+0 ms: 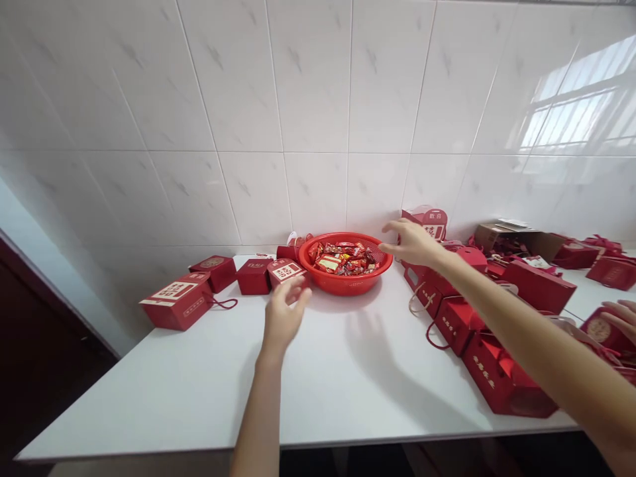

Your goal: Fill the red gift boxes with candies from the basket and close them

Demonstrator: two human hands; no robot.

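Note:
A round red plastic basket [345,285] holding several wrapped candies [342,258] stands near the tiled wall. My right hand [410,242] is over the basket's right rim, its fingers apart and holding nothing I can see. Below and left of the basket, my left hand [285,315] is raised with thumb and fingers spread, nothing in it. Just behind my left hand is a small red gift box [284,270] with a cream panel; I cannot tell whether they touch. My right forearm passes over a row of red gift boxes [460,321] with rope handles.
More red boxes [179,301] stand on the left of the white table [318,377]. At the right are a brown cardboard box [501,235] and more red boxes [539,285]. Another person's hand [623,318] touches or nears a red box at the right edge.

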